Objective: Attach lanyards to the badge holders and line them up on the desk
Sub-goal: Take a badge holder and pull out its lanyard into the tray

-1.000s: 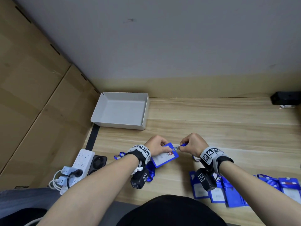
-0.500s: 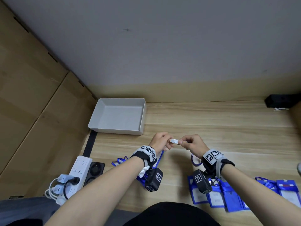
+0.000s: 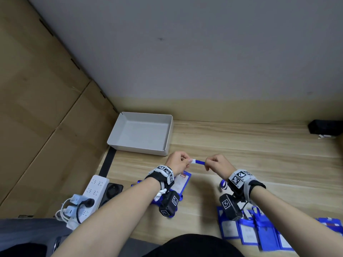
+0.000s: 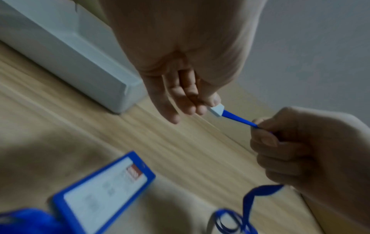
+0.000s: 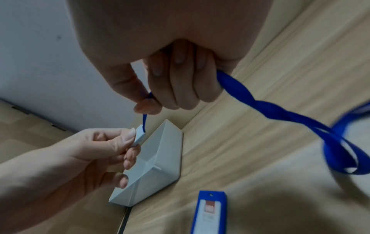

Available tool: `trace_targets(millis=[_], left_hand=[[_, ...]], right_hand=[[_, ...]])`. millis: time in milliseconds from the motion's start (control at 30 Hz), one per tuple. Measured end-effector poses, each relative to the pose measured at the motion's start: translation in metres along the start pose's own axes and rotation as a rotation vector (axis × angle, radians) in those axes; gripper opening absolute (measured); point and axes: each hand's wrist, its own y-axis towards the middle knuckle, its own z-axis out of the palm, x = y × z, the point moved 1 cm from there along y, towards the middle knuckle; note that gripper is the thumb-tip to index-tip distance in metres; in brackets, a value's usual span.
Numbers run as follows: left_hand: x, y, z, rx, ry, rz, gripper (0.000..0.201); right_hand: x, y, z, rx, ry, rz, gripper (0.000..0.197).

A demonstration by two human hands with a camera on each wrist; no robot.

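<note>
Lanyard end is up off the table, stretched between both hands above the middle, just in front of the grey tray at the back-left.

Left to right:
- Power strip with plugs at the front-left corner, off the table edge.
- Loose badge holder flat on the table under the left wrist, nothing clipped to it that I can see. Top hole visible in the right wrist view.
- Left hand pinches the white clip between thumb and fingertips.
- Short run of blue strap goes taut from the clip to the right hand, which pinches it with thumb and forefinger. Other fingers curled round the strap, and the rest trails down twisted and loops onto the table.
- Finished holders with lanyards sit along the front edge toward the right, overlapping, not a clean row.
- Black box at the back-right corner.

My read: clip is being opened or readied for the loose holder.

Risks:
- Clip is small and held only at its tip, so pulling harder on the strap could pop it out of the pinch.
- Strap is twisted, so the badge may hang or lie skewed once attached.
- Trailing loop lies near the finished holders, so a tug could drag them further out of line.
</note>
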Motion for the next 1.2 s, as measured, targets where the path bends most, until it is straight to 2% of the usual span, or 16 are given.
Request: trace_targets(millis=[133,200,300,400,500,567,733,833,1000,1100,1200], left_hand=[[-0.010,0.019,-0.067,-0.283,0.012,-0.055,0.016],[-0.015,0.026,-0.098,-0.380,-0.010,-0.065,0.019],[-0.028,0.029,-0.124,-0.441,-0.032,-0.037,0.028],[-0.033,0.033,-0.124,-0.421,-0.038,-0.029,0.023],[-0.021,0.037,-0.100,-0.329,-0.049,-0.073,0.018],[-0.008,0.037,-0.076,-0.231,-0.027,-0.097,0.020],[0.036,0.031,-0.003,0.002,-0.040,-0.195,0.027],[0.055,0.028,0.032,0.083,-0.086,-0.253,0.020],[0.057,0.038,0.063,0.031,0.018,-0.328,0.020],[0.058,0.049,0.061,-0.036,0.292,-0.284,0.008],[0.062,0.062,0.058,-0.041,0.365,-0.272,0.024]], right_hand=[[0.053,0.027,-0.004,-0.018,-0.021,-0.028,0.023],[0.083,0.038,-0.003,-0.034,0.006,-0.040,0.023],[0.117,0.049,0.002,-0.046,0.121,-0.096,0.027],[0.125,0.053,0.005,-0.075,0.226,-0.095,0.036],[0.100,0.044,-0.001,-0.071,0.314,-0.057,0.036],[0.066,0.034,-0.009,-0.082,0.292,-0.038,0.033],[-0.042,0.017,-0.027,-0.005,-0.046,0.078,0.028],[-0.095,0.011,-0.030,0.018,-0.185,0.165,0.027],[-0.128,0.013,-0.029,-0.038,-0.279,0.201,0.024],[-0.137,0.021,-0.026,-0.059,-0.276,0.220,0.020],[-0.145,0.030,-0.022,-0.034,-0.312,0.211,0.018]])
